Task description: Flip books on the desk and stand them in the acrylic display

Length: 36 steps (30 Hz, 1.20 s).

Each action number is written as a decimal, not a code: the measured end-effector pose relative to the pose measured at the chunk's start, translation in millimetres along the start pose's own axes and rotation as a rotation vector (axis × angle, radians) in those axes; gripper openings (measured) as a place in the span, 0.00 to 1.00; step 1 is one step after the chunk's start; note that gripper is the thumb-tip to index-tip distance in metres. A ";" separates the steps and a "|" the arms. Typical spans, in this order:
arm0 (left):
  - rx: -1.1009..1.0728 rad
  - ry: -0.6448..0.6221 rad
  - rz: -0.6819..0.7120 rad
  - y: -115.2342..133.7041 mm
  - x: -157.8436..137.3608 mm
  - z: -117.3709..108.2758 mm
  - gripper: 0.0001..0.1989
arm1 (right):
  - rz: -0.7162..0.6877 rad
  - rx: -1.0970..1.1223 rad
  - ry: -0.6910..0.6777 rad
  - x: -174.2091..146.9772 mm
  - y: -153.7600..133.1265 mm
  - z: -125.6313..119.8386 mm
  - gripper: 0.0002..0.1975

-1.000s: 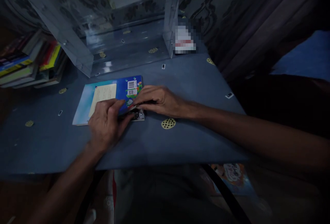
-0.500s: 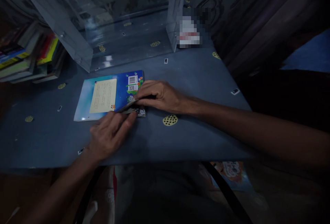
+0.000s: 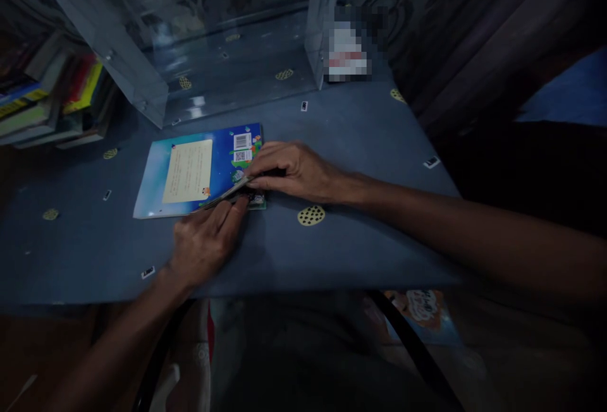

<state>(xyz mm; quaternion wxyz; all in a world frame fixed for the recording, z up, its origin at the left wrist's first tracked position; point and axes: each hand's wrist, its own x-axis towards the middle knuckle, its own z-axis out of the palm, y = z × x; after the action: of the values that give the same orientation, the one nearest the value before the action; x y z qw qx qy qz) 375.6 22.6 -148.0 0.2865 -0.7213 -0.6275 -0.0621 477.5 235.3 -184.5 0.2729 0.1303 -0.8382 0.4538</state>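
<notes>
A blue picture book [image 3: 222,165] lies back cover up on the cloth-covered table, its cream text panel and barcode showing. My right hand [image 3: 296,172] is closed in a pinch on the book's near right corner, which is lifted and folded back. Some dark printed page shows beneath that raised corner. At the near edge of the book, my left hand [image 3: 206,238] has its fingers curled against the edge, with fingertips reaching in under the lifted corner. The tips of the left fingers are partly hidden by the book.
Behind the book stands a clear acrylic rack [image 3: 147,93]. Stacked books [image 3: 52,99] lie at the left. A blurred-out white and red item [image 3: 348,55] sits beyond the rack's right side. Below the table's front edge, a colourful packet or book [image 3: 422,314] and dark curved bars show.
My left fingers have shifted slightly right and farther under the lifted corner. The right hand keeps its pinch. The whole view has moved a little.
</notes>
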 end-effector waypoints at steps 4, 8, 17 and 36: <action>-0.039 0.055 -0.043 -0.1 3.5 1.4 0.06 | -0.001 -0.010 -0.010 0.1 -1.0 -0.8 0.07; -0.154 0.056 -0.152 -1.1 3.2 3.5 0.05 | -0.005 -0.014 -0.016 0.2 -1.6 -1.5 0.07; -0.363 0.075 -0.224 -8.2 -3.7 6.7 0.05 | 0.011 -0.013 -0.031 -0.3 -3.2 -2.8 0.08; -0.228 0.070 -0.167 -4.8 1.6 3.7 0.05 | -0.049 -0.036 -0.114 -2.3 -6.8 -9.6 0.09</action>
<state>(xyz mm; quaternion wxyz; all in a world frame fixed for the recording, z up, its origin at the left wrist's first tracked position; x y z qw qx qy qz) 370.4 26.0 -148.8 0.2182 -0.6921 -0.6637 -0.1816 485.7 239.5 -177.0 0.2381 0.1712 -0.8569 0.4238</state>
